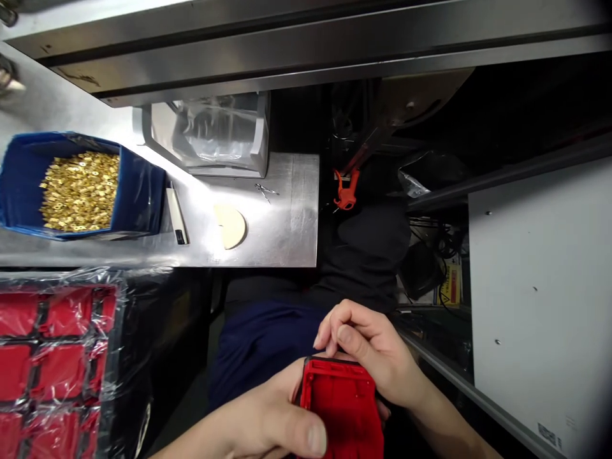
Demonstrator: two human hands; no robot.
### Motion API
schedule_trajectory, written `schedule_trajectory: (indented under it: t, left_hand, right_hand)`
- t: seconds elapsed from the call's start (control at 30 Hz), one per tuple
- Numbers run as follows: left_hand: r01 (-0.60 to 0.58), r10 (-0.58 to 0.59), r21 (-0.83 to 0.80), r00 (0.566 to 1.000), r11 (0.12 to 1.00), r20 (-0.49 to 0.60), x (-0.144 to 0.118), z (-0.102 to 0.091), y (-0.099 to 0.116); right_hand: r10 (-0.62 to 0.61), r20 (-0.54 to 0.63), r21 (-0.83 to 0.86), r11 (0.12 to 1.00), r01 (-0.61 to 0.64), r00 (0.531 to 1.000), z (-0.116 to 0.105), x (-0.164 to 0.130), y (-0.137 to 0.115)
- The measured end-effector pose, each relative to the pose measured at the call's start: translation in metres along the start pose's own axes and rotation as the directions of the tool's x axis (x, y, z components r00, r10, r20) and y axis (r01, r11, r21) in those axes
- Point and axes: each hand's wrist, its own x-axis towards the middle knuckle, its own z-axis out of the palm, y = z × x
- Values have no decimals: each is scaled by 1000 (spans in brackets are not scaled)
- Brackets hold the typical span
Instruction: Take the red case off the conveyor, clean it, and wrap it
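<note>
A red plastic housing [342, 408], like a shallow open shell with a dark rim, is at the bottom of the head view, tilted up toward me. My left hand [272, 414] grips it from the left, the thumb lying over its side wall. My right hand [373, 350] is beside the housing's upper right edge, its fingers curled in and the thumb close against them. Whatever those fingers may pinch is hidden. Behind the housing, the underside and most of my left fingers are out of sight.
On the metal bench stand a blue bin [141, 191] of small brass pieces, a white-handled tool [176, 215], a cream disc [233, 227] and a grey drawer [261, 137] with plastic bags. Film-covered red parts [62, 370] fill a tray at left. An orange-handled tool [347, 191] hangs beyond.
</note>
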Motion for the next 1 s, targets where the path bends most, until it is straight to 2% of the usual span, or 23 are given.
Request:
schedule_trajectory:
  t: [0.2,0.43,0.7,0.87,1.0]
  left_hand:
    - [20,-20,-54,1000,998,8,0,-2,-1]
    - [-32,30,-63,999,998,-33,1,-3,-1]
    - [-31,29,-62,999,998,-39,1,-2,-1]
    - [-39,35,-75,998,996,-61,0,-6,-3]
    - [-34,30,-64,997,997,-65,-1,-9,-4]
  right_hand:
    - [-43,-3,79,996,43,999,1,3,10]
    - [-87,-207,3,996,89,975,6,3,21]
    - [-121,-207,49,990,134,971,9,3,24]
    - [-115,-296,-35,993,110,948,9,3,28]
    - [-97,-266,53,992,115,959,10,3,26]
